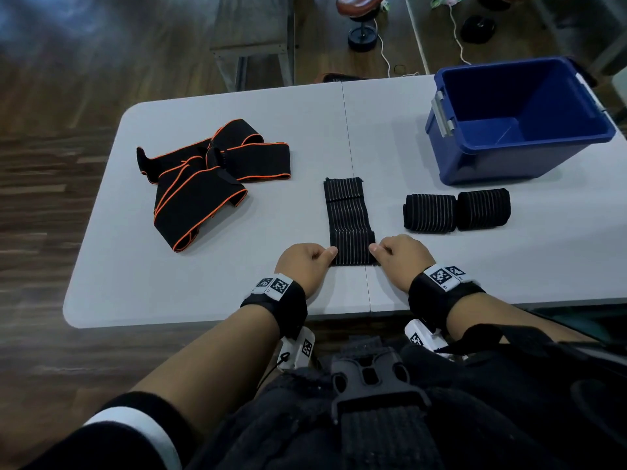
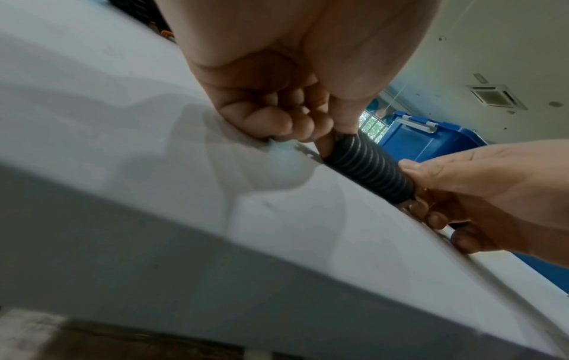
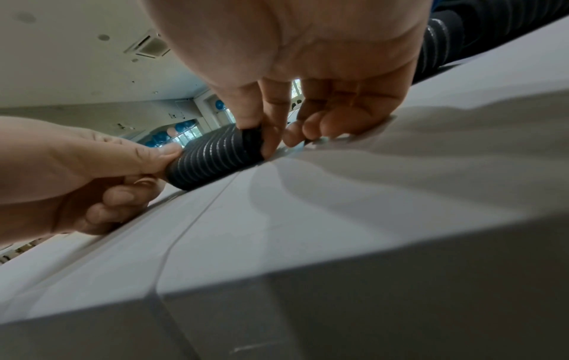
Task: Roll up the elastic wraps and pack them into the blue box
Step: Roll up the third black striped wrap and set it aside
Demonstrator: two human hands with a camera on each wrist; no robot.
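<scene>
A black striped elastic wrap (image 1: 347,215) lies stretched away from me on the grey table (image 1: 237,283). Its near end is curled into a small roll (image 2: 366,165) (image 3: 212,158). My left hand (image 1: 307,261) pinches the roll's left end and my right hand (image 1: 398,257) pinches its right end, thumbs on top. Two finished striped rolls (image 1: 456,210) sit side by side to the right. A tangled black wrap with orange edging (image 1: 207,178) lies at the left. The blue box (image 1: 519,120) stands open at the far right with nothing seen inside.
The table's near edge runs just below my wrists, and a seam (image 1: 353,164) crosses its middle. Beyond the far edge are a bench (image 1: 254,32), a stand on a round base (image 1: 362,39) and white cords on the wooden floor.
</scene>
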